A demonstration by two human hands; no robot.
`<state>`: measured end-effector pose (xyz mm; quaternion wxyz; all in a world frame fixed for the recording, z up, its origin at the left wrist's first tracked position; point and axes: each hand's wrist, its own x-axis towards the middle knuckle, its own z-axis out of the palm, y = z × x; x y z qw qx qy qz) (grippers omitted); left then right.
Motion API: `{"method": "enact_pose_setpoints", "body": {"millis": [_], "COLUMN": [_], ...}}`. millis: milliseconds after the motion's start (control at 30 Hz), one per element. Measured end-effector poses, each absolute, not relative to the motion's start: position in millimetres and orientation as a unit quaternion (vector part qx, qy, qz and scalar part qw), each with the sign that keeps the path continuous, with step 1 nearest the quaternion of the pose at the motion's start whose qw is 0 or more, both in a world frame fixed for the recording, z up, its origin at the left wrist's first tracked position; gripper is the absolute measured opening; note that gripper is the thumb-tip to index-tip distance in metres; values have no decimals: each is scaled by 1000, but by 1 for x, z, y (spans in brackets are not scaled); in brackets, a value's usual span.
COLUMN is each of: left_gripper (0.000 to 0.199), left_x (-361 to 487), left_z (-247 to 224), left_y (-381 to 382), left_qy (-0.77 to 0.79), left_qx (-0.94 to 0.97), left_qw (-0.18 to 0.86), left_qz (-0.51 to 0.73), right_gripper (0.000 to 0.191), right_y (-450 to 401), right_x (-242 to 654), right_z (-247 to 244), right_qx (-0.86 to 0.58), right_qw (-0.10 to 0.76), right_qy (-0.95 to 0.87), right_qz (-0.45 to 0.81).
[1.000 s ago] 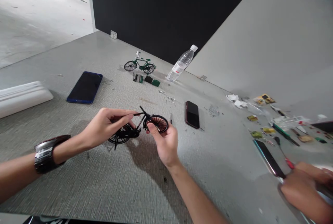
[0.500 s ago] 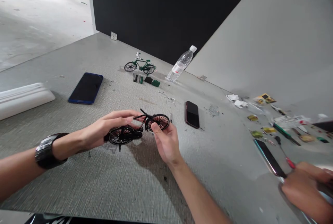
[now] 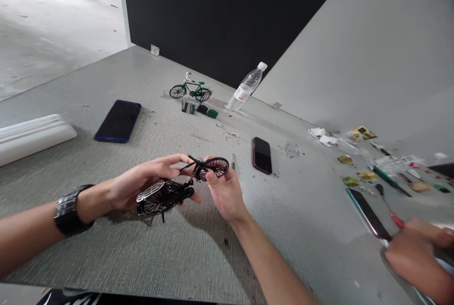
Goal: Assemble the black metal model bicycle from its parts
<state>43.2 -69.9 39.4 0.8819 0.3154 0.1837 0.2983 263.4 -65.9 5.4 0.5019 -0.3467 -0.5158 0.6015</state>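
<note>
Both hands held a small black model bicycle (image 3: 177, 184) just above the grey tabletop (image 3: 149, 243), near centre. Left hand (image 3: 142, 184), w/ a dark watch (image 3: 69, 210) on the wrist, was closed round the frame & rear wheel; right hand (image 3: 223, 191) pinched the front wheel betw. thumb & fingers. Bike was tilted, rear wheel lower.

Surface was textured grey, scuffed. Far centre: a green model bicycle (image 3: 190, 90) upright, small parts just near of it, a plastic bottle (image 3: 246, 87) lying to its right. Blue phone (image 3: 118, 121) at left, dark phone (image 3: 262, 155) right of the hands. White moulding (image 3: 31, 137) at far-left edge. Right side: scattered bits & tools, another person's hand (image 3: 418, 257) at near right. Behind the table: black wall panel (image 3: 220, 16), grey wall to the right, concrete floor at far left.
</note>
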Motion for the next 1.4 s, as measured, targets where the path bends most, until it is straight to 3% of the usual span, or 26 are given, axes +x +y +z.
{"method": "enact_pose_setpoints", "body": {"millis": [333,467,567,833,1067,1233,1400], "left_gripper": [68,78,78,61,69,70,57], "left_x": [51,51,52,59,59,63,62], "left_z": [30,29,30,23,24,24,22], "left_y": [-78,-79,-79,-77,-77,-78,-75], "left_qy": [118,120,128,151,170,227,263], "left_qx": [389,408,415,445,489,498,503], "left_qw": [870,862,859,837,807,783,765], "left_qz": [280,275,273,279,285,295,304], "right_gripper": [24,25,24,23,27,32,35], "right_y": [-67,-72,-75,-76,-72,-69,-69], "right_x": [261,254,250,251,250,247,240], "right_z": [12,15,15,11,5,8,11], "right_qx": [-296,-318,-326,-334,-299,-298,-303], "right_qw": [447,472,496,450,461,471,472], "right_qy": [-615,-615,-631,-689,-665,-697,-714], "right_qz": [578,546,500,460,506,451,419]}}
